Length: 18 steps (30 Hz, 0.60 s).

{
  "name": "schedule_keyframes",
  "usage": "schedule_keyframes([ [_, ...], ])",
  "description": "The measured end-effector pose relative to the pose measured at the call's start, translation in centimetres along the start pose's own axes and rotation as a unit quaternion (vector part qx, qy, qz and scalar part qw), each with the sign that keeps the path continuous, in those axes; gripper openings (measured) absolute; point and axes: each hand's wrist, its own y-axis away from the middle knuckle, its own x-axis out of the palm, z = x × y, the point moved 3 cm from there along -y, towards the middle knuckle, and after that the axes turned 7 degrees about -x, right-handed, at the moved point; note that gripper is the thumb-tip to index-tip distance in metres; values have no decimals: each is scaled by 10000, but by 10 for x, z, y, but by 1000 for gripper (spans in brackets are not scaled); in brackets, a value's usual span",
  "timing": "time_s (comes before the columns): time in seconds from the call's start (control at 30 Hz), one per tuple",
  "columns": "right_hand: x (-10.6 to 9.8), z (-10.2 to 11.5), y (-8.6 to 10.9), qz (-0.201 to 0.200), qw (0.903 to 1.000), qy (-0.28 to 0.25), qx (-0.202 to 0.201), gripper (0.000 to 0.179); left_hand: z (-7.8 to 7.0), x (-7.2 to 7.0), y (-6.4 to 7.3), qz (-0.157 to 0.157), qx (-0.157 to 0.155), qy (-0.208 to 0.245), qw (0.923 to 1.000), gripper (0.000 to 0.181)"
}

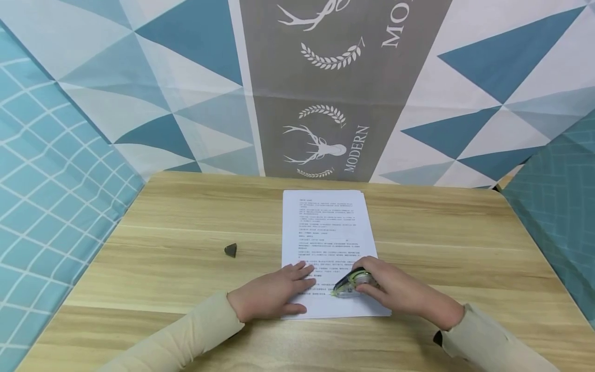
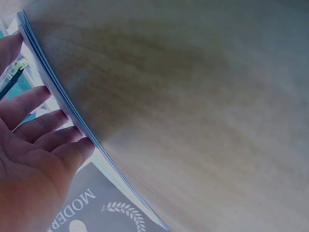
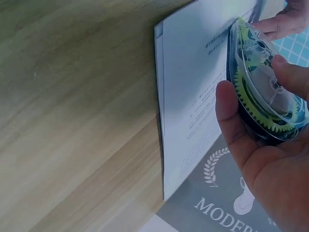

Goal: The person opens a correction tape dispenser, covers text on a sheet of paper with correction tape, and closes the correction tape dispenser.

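A stack of printed paper (image 1: 325, 232) lies on the wooden table, its top sheet covered in lines of small text. Fingers spread, my left hand (image 1: 274, 292) rests on the lower left part of the stack; the left wrist view shows its fingertips along the paper's edge (image 2: 58, 92). My right hand (image 1: 404, 289) grips a correction tape dispenser (image 1: 348, 284) with a clear case. Green gears show inside the dispenser (image 3: 265, 87) in the right wrist view, between thumb and fingers. Its tip points left, right at the end of a low text line.
A small dark cap-like piece (image 1: 231, 250) lies on the table (image 1: 186, 222), left of the paper. Behind the table hangs a patterned cloth (image 1: 321, 93) with triangles and deer prints. Blue checked fabric (image 1: 56, 170) borders the left side.
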Motion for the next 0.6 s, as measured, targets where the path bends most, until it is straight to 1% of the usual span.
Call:
schedule_keyframes([
  [0.1,0,1,-2,28,9997,231,-96,26,0,0,0,46,-25,38,10000,56],
  [0.27,-1,2,-4,51,9987,416,-293,25,0,0,-1,82,-36,71,9999,57],
  [0.6,-1,1,-2,137,9984,476,-266,26,1,0,-1,96,-32,139,9999,57],
])
